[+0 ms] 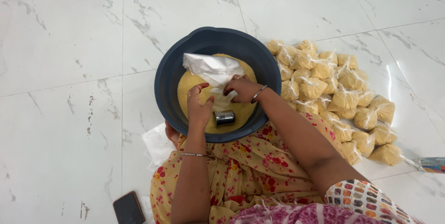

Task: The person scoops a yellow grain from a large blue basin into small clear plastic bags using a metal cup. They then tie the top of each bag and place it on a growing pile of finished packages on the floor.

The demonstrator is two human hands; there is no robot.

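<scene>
Left hand (199,108) and right hand (242,88): both pinch one clear plastic bag (212,70) over the dark blue basin (167,87), fingers closed on the film. The bag's mouth is hidden behind the fingers; its contents cannot be determined. The bag lies at the basin's 12 o'clock sector, above one mound of yellow grain (190,85). One steel cup (225,118) lies on its side in the grain at 6 o'clock, partly sunk. Filled tied packets (333,99) are heaped at the basin's 3 o'clock; roughly thirty, exact count obscured by overlap. One dark phone (129,208) at 7 o'clock is cut off by the frame edge. One spare plastic sheet (156,145) is partly covered by the knee.
</scene>
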